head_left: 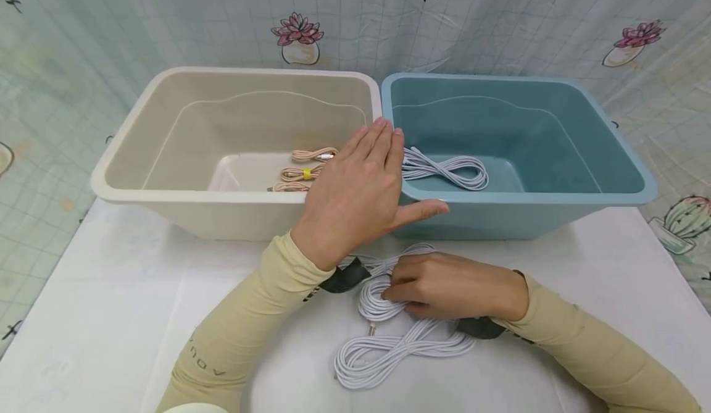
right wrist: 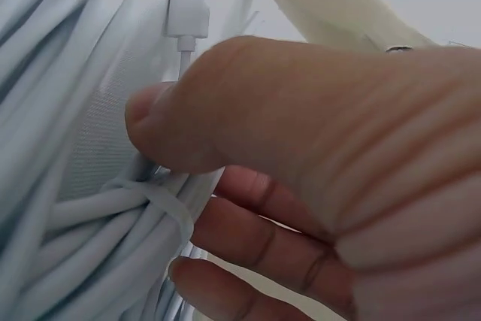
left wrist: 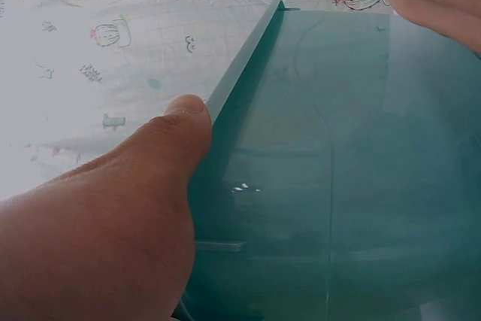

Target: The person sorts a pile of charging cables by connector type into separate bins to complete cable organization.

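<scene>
My left hand [head_left: 361, 184] reaches over the adjoining rims of a beige bin [head_left: 233, 197] and a blue bin [head_left: 528, 199]. Its fingers are straight and side by side, with the thumb [left wrist: 184, 122] stretched out by the blue bin's rim. On the table in front, my right hand [head_left: 455, 286] grips a tied bundle of white USB cable [right wrist: 113, 238] between thumb and fingers. A USB plug [right wrist: 189, 13] shows above that thumb in the right wrist view. Another coiled white cable [head_left: 369, 363] lies just nearer on the table.
Several peach-coloured cables [head_left: 302, 186] lie inside the beige bin, partly hidden by my left hand. A coiled white cable [head_left: 461, 175] rests in the blue bin. Behind the bins hangs a patterned sheet [head_left: 355, 24]; a white cloth [head_left: 128, 277] covers the table.
</scene>
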{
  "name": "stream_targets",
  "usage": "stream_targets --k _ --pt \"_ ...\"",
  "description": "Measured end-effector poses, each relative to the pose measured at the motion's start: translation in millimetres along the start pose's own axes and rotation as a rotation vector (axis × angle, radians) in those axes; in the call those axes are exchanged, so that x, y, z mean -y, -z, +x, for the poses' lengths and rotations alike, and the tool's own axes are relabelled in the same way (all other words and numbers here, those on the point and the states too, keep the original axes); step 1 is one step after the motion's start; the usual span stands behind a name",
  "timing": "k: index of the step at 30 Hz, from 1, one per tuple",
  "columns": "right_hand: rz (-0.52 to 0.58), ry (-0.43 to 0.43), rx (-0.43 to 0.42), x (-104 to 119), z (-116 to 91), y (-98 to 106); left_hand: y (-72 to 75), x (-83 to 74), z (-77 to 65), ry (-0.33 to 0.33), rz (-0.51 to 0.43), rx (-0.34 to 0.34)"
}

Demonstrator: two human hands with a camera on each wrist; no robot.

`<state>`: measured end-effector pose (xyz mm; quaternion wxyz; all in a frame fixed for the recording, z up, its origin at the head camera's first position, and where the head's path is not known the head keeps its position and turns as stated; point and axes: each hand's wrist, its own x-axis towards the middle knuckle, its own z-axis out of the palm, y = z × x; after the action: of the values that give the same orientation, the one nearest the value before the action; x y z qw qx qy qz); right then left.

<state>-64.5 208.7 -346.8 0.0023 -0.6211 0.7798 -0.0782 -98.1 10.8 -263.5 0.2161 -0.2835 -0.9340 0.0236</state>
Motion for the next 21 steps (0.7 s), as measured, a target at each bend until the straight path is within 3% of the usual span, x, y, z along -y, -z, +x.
stream_targets --k 9,21 --pt "0.006 0.020 -0.021 2.9 2.4 -1.7 -0.5 0.7 0.4 -0.002 -0.006 -0.007" --pt "0.057 -0.149 0.073 -0.6 -1.8 5.0 0.1 1.0 0.4 0.000 -0.010 0.026"
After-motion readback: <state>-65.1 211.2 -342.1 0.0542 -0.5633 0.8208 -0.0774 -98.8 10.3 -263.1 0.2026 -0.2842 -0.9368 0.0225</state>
